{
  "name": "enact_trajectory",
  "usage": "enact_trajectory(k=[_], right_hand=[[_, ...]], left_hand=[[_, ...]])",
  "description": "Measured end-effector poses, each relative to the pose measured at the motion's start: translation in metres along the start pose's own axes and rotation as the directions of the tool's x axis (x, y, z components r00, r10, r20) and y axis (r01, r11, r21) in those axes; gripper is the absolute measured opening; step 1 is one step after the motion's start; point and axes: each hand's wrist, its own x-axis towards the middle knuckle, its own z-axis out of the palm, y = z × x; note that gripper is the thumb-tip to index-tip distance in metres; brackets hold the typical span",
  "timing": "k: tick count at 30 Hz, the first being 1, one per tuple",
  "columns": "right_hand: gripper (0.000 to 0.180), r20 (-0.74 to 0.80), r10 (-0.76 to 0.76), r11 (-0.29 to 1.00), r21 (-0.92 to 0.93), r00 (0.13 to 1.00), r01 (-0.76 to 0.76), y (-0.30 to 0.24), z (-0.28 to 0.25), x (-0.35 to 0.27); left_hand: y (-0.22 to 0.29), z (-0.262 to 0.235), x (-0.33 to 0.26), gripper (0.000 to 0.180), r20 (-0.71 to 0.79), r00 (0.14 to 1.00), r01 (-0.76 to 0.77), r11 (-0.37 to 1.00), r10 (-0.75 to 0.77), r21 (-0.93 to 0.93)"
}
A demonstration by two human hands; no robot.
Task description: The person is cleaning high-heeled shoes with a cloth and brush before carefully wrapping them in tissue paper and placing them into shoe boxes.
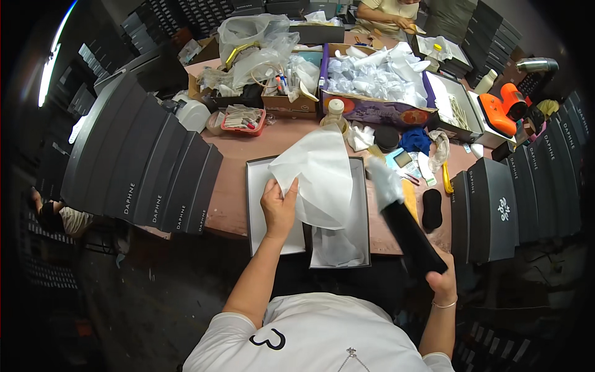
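My left hand (280,208) pinches the lower left edge of a sheet of white tissue paper (322,177), fingers closed on it. The sheet hangs over an open shoe box, its white-lined halves side by side: a left half (273,239) and a right half (359,204). Crumpled tissue (336,247) lies in the right half. Off to the right, my right hand (442,279) grips the lower end of a long black shoe (409,239). Whitish wrapping (385,181) covers its upper end; motion blur hides the detail.
Stacks of dark shoe boxes flank the table at left (139,167) and right (493,211). Behind are a purple carton (378,111) of crumpled paper, a red basket (243,129), a bottle (335,111) and an orange tool (498,115). Another person (387,15) sits opposite.
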Motion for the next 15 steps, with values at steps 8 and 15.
enact_trajectory(k=[8, 15], right_hand=[[0.046, 0.334, 0.087, 0.995, -0.066, 0.938, -0.068, -0.006, 0.041, 0.024], [0.070, -0.037, 0.139, 0.867, 0.488, 0.990, -0.104, 0.074, 0.065, 0.042]], left_hand=[[0.040, -0.002, -0.015, 0.021, 0.159, 0.976, 0.172, 0.972, -0.146, -0.160], [0.009, -0.053, -0.016, 0.061, 0.292, 0.954, -0.172, 0.919, 0.066, 0.355]])
